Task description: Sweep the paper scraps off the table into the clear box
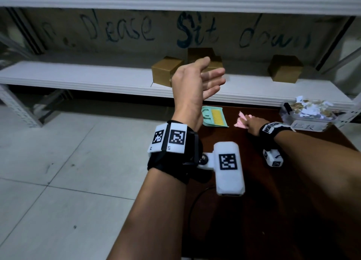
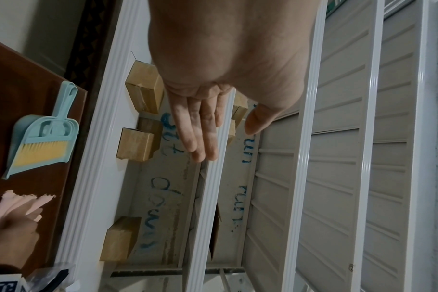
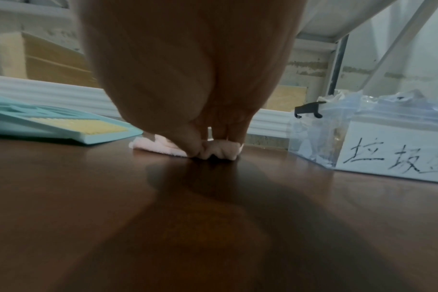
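The right hand [image 1: 253, 124] rests low on the dark brown wooden table [image 3: 88, 197], its fingertips [image 3: 220, 151] curled down and pinching the pale pink torn paper scraps [image 1: 240, 121], probably to gather them. The left hand [image 1: 197, 84] hangs raised off the table, fingers straight and close together, holding nothing. The light blue plastic dustpan with its yellow-bristled brush [image 2: 44, 138] lies untouched just left of the scraps. The clear plastic box with a handwritten white label [image 1: 304, 119], already holding scraps, stands near on the right. Only the right wrist view shows the pinch; only the left wrist view shows the brush's handle [image 2: 66, 96].
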{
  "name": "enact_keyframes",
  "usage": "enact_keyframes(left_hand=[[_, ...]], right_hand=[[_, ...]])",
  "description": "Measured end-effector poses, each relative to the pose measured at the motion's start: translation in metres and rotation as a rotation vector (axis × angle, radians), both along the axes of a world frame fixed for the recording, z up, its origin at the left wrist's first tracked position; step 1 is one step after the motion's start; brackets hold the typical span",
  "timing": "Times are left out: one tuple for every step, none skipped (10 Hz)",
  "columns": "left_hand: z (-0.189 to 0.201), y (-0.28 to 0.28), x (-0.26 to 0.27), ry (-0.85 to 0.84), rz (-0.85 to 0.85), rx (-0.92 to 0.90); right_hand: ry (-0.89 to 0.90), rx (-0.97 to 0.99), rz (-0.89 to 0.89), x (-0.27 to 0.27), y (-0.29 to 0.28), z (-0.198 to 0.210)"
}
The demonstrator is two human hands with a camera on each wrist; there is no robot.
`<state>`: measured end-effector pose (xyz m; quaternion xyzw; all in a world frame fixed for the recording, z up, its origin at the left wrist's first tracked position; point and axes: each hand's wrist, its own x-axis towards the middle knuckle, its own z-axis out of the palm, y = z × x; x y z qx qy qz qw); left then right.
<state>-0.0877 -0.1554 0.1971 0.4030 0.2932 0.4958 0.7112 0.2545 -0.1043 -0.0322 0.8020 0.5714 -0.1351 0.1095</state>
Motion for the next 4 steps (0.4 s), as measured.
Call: enact_keyframes(left_hand=[[-0.001, 0.004, 0.001, 0.0, 0.002, 0.0], [-0.002, 0.003, 0.003, 0.0, -0.004, 0.004], [-0.006, 0.002, 0.011, 0.001, -0.03, 0.017], [-0.004, 0.001, 0.016, 0.012, -0.013, 0.032]], right_hand=[[0.025, 0.034, -0.095, 0.006, 0.006, 0.001], [-0.014, 0.034, -0.094, -0.005, 0.0, 0.007], [-0.025, 0.032, -0.071, -0.008, -0.002, 0.008], [-0.028, 0.069, -0.055, 0.002, 0.005, 0.01]])
